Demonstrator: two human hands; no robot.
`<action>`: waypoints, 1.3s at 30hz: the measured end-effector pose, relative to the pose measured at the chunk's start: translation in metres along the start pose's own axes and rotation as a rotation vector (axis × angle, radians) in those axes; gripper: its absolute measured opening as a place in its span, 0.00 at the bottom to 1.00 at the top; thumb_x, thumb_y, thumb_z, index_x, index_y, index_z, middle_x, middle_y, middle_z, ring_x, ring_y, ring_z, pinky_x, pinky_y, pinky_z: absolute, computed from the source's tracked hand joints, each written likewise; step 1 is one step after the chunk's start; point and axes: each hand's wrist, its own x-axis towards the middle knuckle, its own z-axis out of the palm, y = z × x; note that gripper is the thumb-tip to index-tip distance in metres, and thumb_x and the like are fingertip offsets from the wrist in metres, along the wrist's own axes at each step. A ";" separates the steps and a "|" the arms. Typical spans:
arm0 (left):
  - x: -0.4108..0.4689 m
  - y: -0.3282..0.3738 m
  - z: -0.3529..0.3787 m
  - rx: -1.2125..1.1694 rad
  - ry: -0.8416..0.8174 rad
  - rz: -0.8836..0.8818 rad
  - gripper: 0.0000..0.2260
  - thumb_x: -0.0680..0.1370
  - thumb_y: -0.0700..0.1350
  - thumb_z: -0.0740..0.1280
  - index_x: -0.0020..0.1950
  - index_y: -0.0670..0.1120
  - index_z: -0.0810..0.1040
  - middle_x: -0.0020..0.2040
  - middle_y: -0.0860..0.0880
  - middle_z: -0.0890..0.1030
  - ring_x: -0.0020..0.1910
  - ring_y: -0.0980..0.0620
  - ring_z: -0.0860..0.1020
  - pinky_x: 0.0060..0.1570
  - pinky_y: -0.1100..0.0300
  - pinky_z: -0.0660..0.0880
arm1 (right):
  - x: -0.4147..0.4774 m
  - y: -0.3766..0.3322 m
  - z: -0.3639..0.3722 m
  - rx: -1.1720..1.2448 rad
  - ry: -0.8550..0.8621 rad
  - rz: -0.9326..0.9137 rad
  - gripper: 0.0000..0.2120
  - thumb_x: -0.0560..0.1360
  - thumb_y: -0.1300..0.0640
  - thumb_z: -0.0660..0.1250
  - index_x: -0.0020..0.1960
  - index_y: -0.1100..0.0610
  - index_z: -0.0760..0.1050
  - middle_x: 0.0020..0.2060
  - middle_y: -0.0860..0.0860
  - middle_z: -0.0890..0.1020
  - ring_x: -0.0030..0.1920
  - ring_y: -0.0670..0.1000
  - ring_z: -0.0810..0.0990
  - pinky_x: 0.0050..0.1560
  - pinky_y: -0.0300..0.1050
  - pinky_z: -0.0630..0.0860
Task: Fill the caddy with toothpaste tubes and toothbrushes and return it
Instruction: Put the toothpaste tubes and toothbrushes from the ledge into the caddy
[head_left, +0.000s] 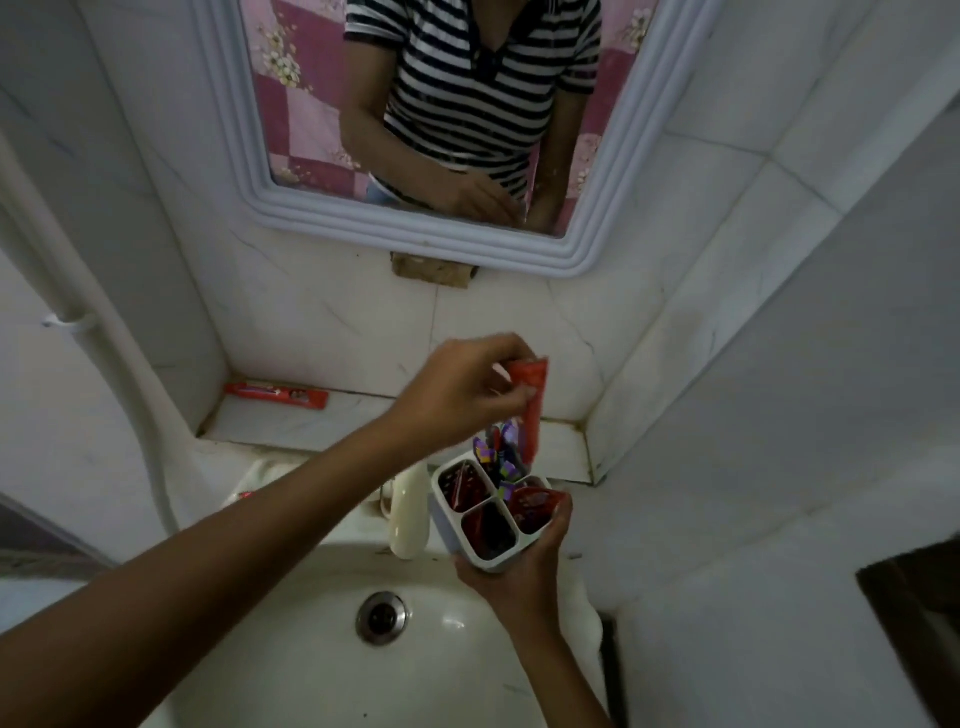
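- Left hand (462, 387) is pinching the top end of a red toothpaste tube (531, 410), fingers closed on it; the tube is hanging upright, its lower end dipping into the far compartment of the caddy (470, 519).
- Right hand (519, 577) is cupping the caddy from below and the right side, fingers wrapped around its wall, holding it above the sink (311, 623).
- The caddy is white, split into four compartments; red packs are sitting in three of them, and purple-wrapped items (493, 457) are standing in the far one beside the held tube.
- A second red toothpaste tube (276, 395) is lying flat on the tiled ledge (311, 423) to the left, well apart from the caddy.
- A cream faucet (410, 514) is standing just left of the caddy.
- A framed mirror (228, 130) is hanging on the wall above, reflecting a striped shirt.
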 end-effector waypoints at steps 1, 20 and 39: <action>0.001 0.000 0.010 0.035 -0.061 0.002 0.06 0.74 0.41 0.71 0.51 0.47 0.79 0.43 0.56 0.82 0.40 0.58 0.84 0.42 0.61 0.83 | -0.001 -0.002 0.000 0.000 -0.004 -0.006 0.71 0.56 0.54 0.90 0.83 0.48 0.44 0.77 0.56 0.69 0.76 0.54 0.74 0.73 0.57 0.77; -0.049 -0.185 -0.087 0.674 0.031 -0.513 0.15 0.71 0.37 0.68 0.56 0.46 0.82 0.57 0.43 0.82 0.56 0.41 0.79 0.53 0.55 0.75 | 0.000 0.010 0.002 0.036 0.018 -0.044 0.73 0.55 0.50 0.90 0.83 0.41 0.42 0.77 0.58 0.69 0.75 0.59 0.76 0.70 0.69 0.76; -0.035 -0.134 -0.080 0.616 0.101 -0.289 0.11 0.73 0.47 0.71 0.52 0.47 0.74 0.46 0.48 0.81 0.45 0.49 0.80 0.44 0.54 0.79 | -0.003 0.011 0.006 0.029 0.010 -0.036 0.76 0.54 0.60 0.91 0.79 0.28 0.40 0.74 0.48 0.72 0.73 0.53 0.77 0.71 0.52 0.78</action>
